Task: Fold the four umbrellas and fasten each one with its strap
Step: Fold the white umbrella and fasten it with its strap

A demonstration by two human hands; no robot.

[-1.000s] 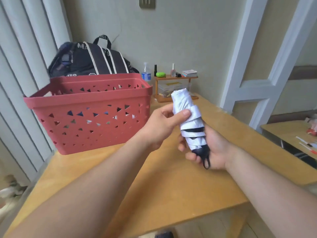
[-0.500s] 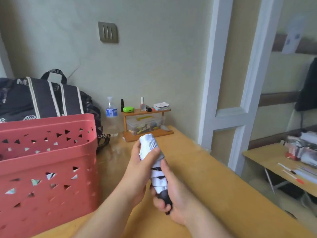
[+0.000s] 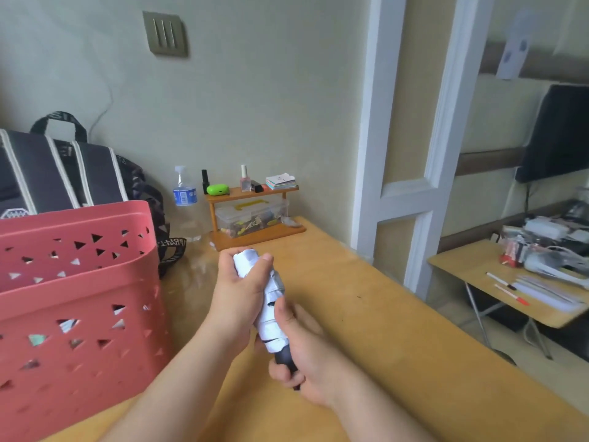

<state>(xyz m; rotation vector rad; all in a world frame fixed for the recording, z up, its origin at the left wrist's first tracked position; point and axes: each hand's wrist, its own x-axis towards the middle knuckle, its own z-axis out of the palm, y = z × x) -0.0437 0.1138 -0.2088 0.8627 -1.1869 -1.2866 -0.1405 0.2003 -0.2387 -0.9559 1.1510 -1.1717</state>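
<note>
Above table centre: a folded white umbrella (image 3: 269, 309), rolled tight w/ dark trim lines, held tilted, top end pointing away and slightly left, black handle end toward the viewer.
Umbrella position: in the air over the yellow-wood table (image 3: 376, 330), just right of the basket, between both hands.
Left hand (image 3: 237, 296): wrapped round the upper part of the umbrella, thumb across the front near the top, fingers curled behind.
Right hand (image 3: 302, 349): grasping the lower part and the black handle, thumb lying up along the white fabric, fingers curled under.
Strap: cannot tell whether it is fastened; the hands cover much of the roll.
Basket (image 3: 76, 301): red plastic, triangle cut-outs in its walls, on the table's left side; bits of pale and greenish stuff show thru the holes, contents unclear.
Behind basket: dark backpack (image 3: 60, 173) w/ white stripes, against the wall.
Back of table: clear water bottle (image 3: 186, 205) w/ blue label, beside a small wooden shelf (image 3: 255, 218) carrying a green case, small bottles, a card stack, and a clear box underneath.
Right side: white door frame, then a second table (image 3: 510, 288) w/ pens, papers and clutter, well apart.
</note>
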